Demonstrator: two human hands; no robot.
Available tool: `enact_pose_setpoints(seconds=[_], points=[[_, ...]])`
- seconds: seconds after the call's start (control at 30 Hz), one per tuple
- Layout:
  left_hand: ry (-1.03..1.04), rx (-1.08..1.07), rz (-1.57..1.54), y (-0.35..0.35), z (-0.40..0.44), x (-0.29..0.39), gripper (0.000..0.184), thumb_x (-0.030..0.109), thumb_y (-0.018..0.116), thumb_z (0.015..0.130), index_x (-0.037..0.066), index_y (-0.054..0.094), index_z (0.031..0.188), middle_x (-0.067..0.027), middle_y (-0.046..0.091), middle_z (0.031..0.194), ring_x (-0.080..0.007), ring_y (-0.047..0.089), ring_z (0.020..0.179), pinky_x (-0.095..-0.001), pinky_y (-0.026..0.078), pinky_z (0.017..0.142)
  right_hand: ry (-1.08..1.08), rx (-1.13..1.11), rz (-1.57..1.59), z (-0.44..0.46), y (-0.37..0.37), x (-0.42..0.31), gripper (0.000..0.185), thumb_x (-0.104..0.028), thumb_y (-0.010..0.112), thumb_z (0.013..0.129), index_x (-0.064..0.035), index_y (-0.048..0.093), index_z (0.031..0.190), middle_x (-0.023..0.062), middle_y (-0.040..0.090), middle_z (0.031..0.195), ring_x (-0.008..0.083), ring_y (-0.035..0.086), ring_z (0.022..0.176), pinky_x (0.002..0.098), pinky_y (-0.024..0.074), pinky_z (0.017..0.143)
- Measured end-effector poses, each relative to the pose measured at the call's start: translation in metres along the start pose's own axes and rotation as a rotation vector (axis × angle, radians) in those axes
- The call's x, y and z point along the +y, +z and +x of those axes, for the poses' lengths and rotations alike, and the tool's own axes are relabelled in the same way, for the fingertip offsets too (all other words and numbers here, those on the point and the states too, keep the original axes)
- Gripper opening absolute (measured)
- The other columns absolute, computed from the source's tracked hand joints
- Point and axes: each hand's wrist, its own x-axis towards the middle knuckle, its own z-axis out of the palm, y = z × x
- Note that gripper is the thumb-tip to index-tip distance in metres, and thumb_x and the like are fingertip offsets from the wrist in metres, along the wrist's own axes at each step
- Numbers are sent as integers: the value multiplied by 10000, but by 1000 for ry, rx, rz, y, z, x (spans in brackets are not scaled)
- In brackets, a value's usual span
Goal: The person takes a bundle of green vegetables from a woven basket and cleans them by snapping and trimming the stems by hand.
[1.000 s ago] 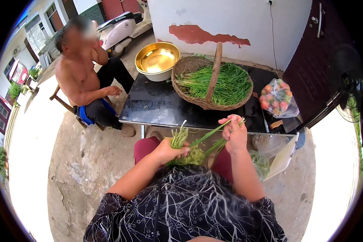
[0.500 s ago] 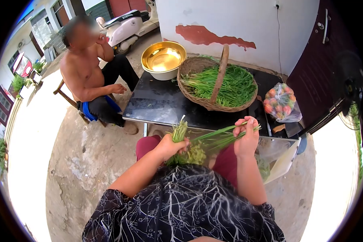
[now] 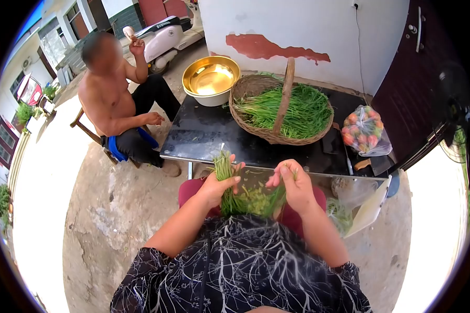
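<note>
My left hand is wrapped round an upright bunch of thin green stalks that look like chives; its pale cut ends point up, and its lower part hangs over my lap. To the right, my right hand pinches a few chive strands, which hang down blurred between the two hands. Yellow-green trimmings lie below, between my knees. Beyond the hands, a wicker basket heaped with long greens stands on the black table.
A gold-coloured basin stands left of the basket. At the table's right are a bag of red and green fruit and a wooden-handled knife. Another person sits at the left, one hand raised. A fan stands far right.
My right hand has come down and left, and its strands now hang down instead of stretching sideways. My left fingers have loosened slightly round the bunch. The seated person's raised hand has moved up.
</note>
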Motion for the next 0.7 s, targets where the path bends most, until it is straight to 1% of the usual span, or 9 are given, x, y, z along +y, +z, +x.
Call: enact_pose_setpoints(seconds=[0.03, 0.07, 0.1, 0.17, 0.33, 0.4, 0.47, 0.53, 0.7], points=[[-4, -68, -6, 4, -2, 2, 625, -14, 567, 766, 86, 299, 1321, -142, 480, 1178, -143, 509, 658, -247, 438, 557, 258, -40, 197, 1, 1, 8, 169, -178, 439, 915, -26, 504, 882, 18, 527, 708, 89, 499, 667, 223, 412, 629], [-10, -137, -10, 8, -4, 5, 689, -34, 566, 754, 114, 258, 1352, -135, 473, 1165, -148, 517, 668, -250, 441, 558, 321, -48, 105, 1, 4, 13, 183, -201, 456, 908, -30, 511, 871, -7, 527, 718, 65, 469, 651, 221, 401, 612], [-16, -143, -3, 11, -7, 8, 689, -34, 566, 754, 114, 258, 1352, -135, 473, 1165, -148, 517, 668, -250, 441, 558, 78, -15, -158, 3, 13, 20, 163, -189, 502, 882, -32, 537, 858, -15, 529, 723, 59, 437, 622, 208, 388, 585], [-91, -242, 62, 18, -13, 11, 732, -49, 560, 742, 151, 235, 1368, -115, 493, 1101, -145, 513, 643, -256, 445, 558, 172, -37, -181, 3, 23, 19, 139, -160, 550, 850, -24, 568, 871, -2, 561, 753, 65, 480, 664, 222, 412, 612], [-130, -399, 206, 22, -12, 9, 705, -47, 566, 736, 88, 255, 1353, -81, 517, 1036, -146, 536, 668, -261, 454, 577, 192, -54, 42, 8, 33, 38, 160, -132, 587, 818, -2, 580, 910, 21, 605, 813, 72, 536, 747, 233, 439, 664], [-94, -373, 175, 25, -12, 5, 682, -47, 564, 737, 84, 280, 1342, -82, 524, 1032, -147, 537, 667, -266, 457, 582, 216, -91, 87, 9, 34, 31, 173, -132, 593, 812, 4, 581, 917, 30, 614, 832, 75, 549, 771, 234, 445, 678], [-57, -345, 144, 26, -12, 5, 659, -47, 562, 738, 80, 305, 1332, -83, 532, 1027, -149, 537, 667, -272, 461, 587, 370, 11, 238, 7, 32, 16, 145, -131, 591, 810, -4, 580, 878, 16, 595, 798, 68, 534, 734, 221, 430, 648], [-4, -208, 92, 27, -11, 6, 625, -58, 555, 734, 60, 340, 1308, -96, 545, 1041, -161, 546, 672, -285, 468, 605, 407, 45, 237, 7, 26, 27, 121, -128, 589, 810, -17, 576, 857, 7, 581, 777, 64, 520, 710, 212, 416, 629], [-2, -236, 93, 24, -8, 7, 526, -45, 544, 741, 19, 408, 1245, -121, 540, 1095, -183, 569, 737, -301, 481, 660, 436, 145, 288, 6, 23, 33, 82, -127, 573, 809, -46, 561, 815, -17, 542, 702, 49, 476, 649, 197, 380, 587]])
